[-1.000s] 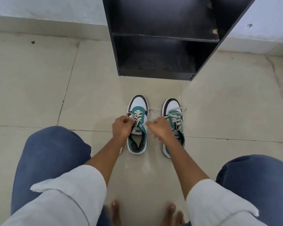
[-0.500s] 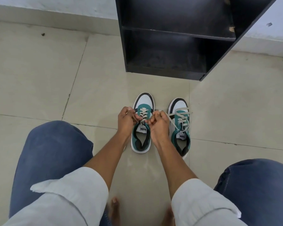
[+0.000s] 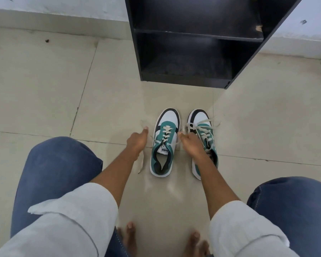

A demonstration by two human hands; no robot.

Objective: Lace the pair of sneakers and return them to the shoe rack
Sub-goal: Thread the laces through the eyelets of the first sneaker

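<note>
Two sneakers stand laced on the floor, not yet tied or shelved in the shoe rack (image 3: 193, 58) beyond. Left hand (image 3: 137, 140) and right hand (image 3: 190, 143) each pinch a lace end of the left sneaker (image 3: 165, 141) between them. Half a second earlier, both hands met over its tongue; now they are drawn apart.

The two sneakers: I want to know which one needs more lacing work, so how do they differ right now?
The left sneaker has its lace crossed neatly up the tongue, both ends pulled out sideways by the left hand and right hand. The right sneaker has slack, untidy lacing, with loose ends splayed over its toe. The left sneaker's opening is in full view; the right sneaker's is partly hidden by the right forearm. Both are teal, white and black, toes towards the shoe rack.
</note>
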